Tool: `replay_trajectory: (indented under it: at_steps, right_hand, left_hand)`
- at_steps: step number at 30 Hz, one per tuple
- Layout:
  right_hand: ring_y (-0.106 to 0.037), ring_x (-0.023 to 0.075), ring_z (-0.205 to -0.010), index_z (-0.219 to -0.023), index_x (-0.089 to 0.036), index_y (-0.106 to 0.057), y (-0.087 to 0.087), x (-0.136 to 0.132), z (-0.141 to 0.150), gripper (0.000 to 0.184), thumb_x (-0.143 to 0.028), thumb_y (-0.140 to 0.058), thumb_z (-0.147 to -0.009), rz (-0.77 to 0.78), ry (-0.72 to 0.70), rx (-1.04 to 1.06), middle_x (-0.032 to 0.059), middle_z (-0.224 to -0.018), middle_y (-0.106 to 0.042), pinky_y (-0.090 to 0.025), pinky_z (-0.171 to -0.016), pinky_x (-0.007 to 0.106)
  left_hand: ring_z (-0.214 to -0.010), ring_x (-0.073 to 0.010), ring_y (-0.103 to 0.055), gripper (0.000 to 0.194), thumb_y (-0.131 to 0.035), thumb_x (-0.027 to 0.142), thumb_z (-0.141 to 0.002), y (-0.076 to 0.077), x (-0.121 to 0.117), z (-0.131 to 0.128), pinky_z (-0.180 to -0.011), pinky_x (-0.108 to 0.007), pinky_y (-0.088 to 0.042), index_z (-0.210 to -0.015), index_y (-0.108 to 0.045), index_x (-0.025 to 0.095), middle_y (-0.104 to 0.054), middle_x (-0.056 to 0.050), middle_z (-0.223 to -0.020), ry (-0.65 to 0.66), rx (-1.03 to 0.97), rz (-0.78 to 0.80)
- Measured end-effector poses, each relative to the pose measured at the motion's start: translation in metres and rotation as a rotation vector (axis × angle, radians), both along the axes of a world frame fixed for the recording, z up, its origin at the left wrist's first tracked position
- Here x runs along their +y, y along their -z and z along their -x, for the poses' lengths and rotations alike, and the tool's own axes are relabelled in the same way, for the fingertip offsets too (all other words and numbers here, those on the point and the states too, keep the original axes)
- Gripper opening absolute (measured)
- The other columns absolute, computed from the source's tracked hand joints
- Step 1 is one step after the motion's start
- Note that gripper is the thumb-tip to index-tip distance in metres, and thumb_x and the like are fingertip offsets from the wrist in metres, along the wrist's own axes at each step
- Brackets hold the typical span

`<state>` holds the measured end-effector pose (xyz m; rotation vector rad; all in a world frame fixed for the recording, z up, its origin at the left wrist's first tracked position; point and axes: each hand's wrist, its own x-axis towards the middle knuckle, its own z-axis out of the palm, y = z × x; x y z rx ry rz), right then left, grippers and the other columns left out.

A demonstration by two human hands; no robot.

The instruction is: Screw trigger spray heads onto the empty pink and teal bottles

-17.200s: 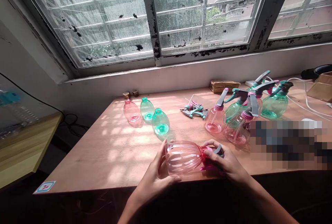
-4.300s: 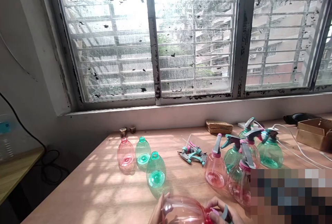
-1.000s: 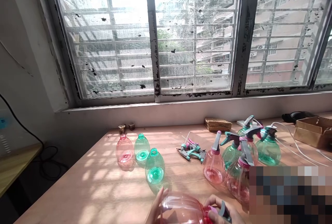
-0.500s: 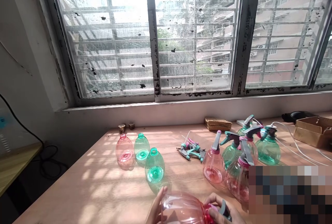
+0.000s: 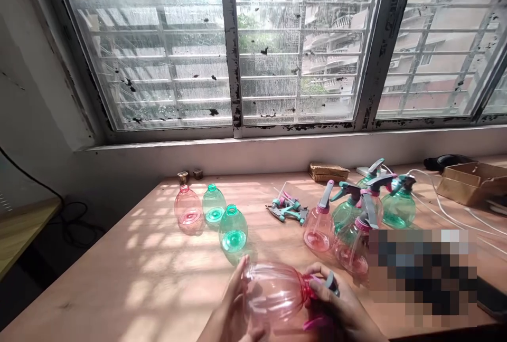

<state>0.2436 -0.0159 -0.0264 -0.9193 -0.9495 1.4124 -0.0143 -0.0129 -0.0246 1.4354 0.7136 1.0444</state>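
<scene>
Low in the view, a clear pink bottle [image 5: 273,289] lies on its side in the air, its neck pointing right. My left hand [image 5: 231,300] is wrapped round the bottle's base end. At the neck, my right hand [image 5: 336,300] grips a trigger sprayer [image 5: 331,283] with grey and pink parts, mostly covered by my fingers. The sprayer meets the bottle mouth; how far it is screwed on I cannot tell. Beyond the left hand stand an open-necked green bottle [image 5: 233,231], a second green bottle [image 5: 214,205] and a pink one [image 5: 187,210].
Loose trigger sprayers [image 5: 287,209] lie mid-table. To the right stand several bottles with sprayers fitted, among them a pink spray bottle [image 5: 319,228]. Behind are a brown packet [image 5: 328,172], an open cardboard box [image 5: 469,183] and white cables [image 5: 439,210]. A pixelated patch hides the right front.
The camera view has tilted down, so the table sits higher and more of the held bottle and both hands shows. Both hands keep their hold on the bottle and sprayer.
</scene>
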Motion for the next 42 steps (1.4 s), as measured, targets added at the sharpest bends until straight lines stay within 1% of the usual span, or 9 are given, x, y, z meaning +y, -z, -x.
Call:
replay_trajectory:
  at_steps: [4, 10, 12, 19, 24, 29, 33, 37, 42]
  right_hand:
    - [-0.061, 0.0171, -0.055, -0.088, -0.020, -0.061, -0.009, -0.006, -0.001, 0.045, -0.056, -0.082, -0.071, 0.016, -0.008, -0.023, -0.0010, -0.063, -0.066, -0.050, -0.050, 0.026]
    - [-0.061, 0.0151, -0.056, -0.091, -0.019, -0.062, -0.008, -0.007, -0.006, 0.039, -0.050, -0.081, -0.077, 0.016, -0.044, -0.012, -0.0019, -0.064, -0.066, -0.054, -0.054, 0.027]
    - [-0.062, 0.0149, -0.056, -0.093, -0.019, -0.062, -0.009, -0.008, -0.006, 0.038, -0.048, -0.081, -0.078, 0.010, -0.017, 0.000, -0.0020, -0.065, -0.067, -0.052, -0.053, 0.025]
    - [-0.060, 0.0134, -0.056, -0.093, -0.019, -0.062, -0.012, -0.010, -0.005, 0.037, -0.048, -0.081, -0.078, 0.011, -0.014, 0.011, -0.0026, -0.063, -0.067, -0.054, -0.054, 0.025]
    - [-0.060, 0.0138, -0.056, -0.092, -0.019, -0.063, -0.012, -0.010, -0.006, 0.038, -0.049, -0.081, -0.077, 0.014, -0.023, 0.007, -0.0018, -0.063, -0.067, -0.055, -0.054, 0.026]
    - [-0.062, 0.0154, -0.058, -0.092, -0.020, -0.062, -0.015, -0.011, -0.006, 0.036, -0.050, -0.079, -0.080, 0.005, -0.018, -0.021, -0.0015, -0.065, -0.067, -0.056, -0.053, 0.026]
    - [-0.062, 0.0163, -0.060, -0.092, -0.020, -0.062, -0.016, -0.011, -0.006, 0.038, -0.050, -0.080, -0.078, 0.014, -0.013, -0.052, -0.0017, -0.066, -0.066, -0.057, -0.056, 0.029]
    - [-0.063, 0.0172, -0.058, -0.090, -0.020, -0.063, -0.014, -0.010, -0.004, 0.041, -0.054, -0.080, -0.076, 0.032, 0.006, -0.066, -0.0013, -0.065, -0.066, -0.055, -0.052, 0.028]
    - [-0.060, 0.0160, -0.055, -0.087, -0.021, -0.064, -0.007, -0.008, -0.003, 0.041, -0.056, -0.080, -0.074, 0.012, 0.026, -0.061, -0.0017, -0.063, -0.065, -0.053, -0.051, 0.026]
  left_hand:
    - [-0.147, -0.0387, -0.037, 0.097, -0.076, 0.040, -0.085, -0.004, -0.002, 0.003, -0.119, -0.055, -0.031, -0.159, -0.013, 0.040, -0.023, -0.008, -0.168, 0.050, 0.018, -0.026]
    - [-0.151, -0.0386, -0.027, 0.086, -0.073, 0.038, -0.087, -0.006, 0.003, 0.006, -0.123, -0.055, -0.021, -0.157, -0.023, 0.040, -0.020, -0.004, -0.169, 0.032, 0.169, -0.118]
    - [-0.148, -0.0365, -0.035, 0.086, -0.071, 0.037, -0.090, -0.009, 0.001, 0.003, -0.122, -0.054, -0.025, -0.157, -0.018, 0.043, -0.016, -0.003, -0.170, 0.045, 0.142, -0.065]
    - [-0.145, -0.0359, -0.040, 0.103, -0.080, 0.033, -0.082, -0.013, -0.005, 0.005, -0.118, -0.052, -0.036, -0.157, -0.012, 0.046, -0.031, -0.007, -0.165, 0.107, 0.053, 0.046]
    - [-0.153, -0.0359, -0.021, 0.091, -0.079, 0.037, -0.083, -0.021, -0.006, 0.005, -0.125, -0.051, -0.017, -0.157, -0.026, 0.038, -0.033, -0.005, -0.165, 0.021, 0.185, -0.022]
    - [-0.150, -0.0326, -0.031, 0.093, -0.076, 0.033, -0.086, -0.024, -0.006, 0.000, -0.120, -0.047, -0.033, -0.158, -0.017, 0.043, -0.028, -0.005, -0.166, 0.095, 0.121, 0.040]
    - [-0.149, -0.0325, -0.033, 0.109, -0.084, 0.035, -0.077, -0.023, -0.007, 0.001, -0.119, -0.046, -0.034, -0.158, -0.011, 0.042, -0.030, -0.006, -0.165, 0.106, 0.086, 0.102]
    - [-0.149, -0.0368, -0.031, 0.097, -0.075, 0.050, -0.083, -0.018, -0.007, 0.005, -0.121, -0.053, -0.027, -0.159, -0.017, 0.034, -0.033, -0.010, -0.164, 0.114, 0.049, 0.099]
    - [-0.150, -0.0382, -0.029, 0.093, -0.072, 0.049, -0.085, -0.013, -0.002, 0.007, -0.121, -0.055, -0.024, -0.159, -0.019, 0.032, -0.032, -0.011, -0.164, 0.100, 0.082, 0.032]
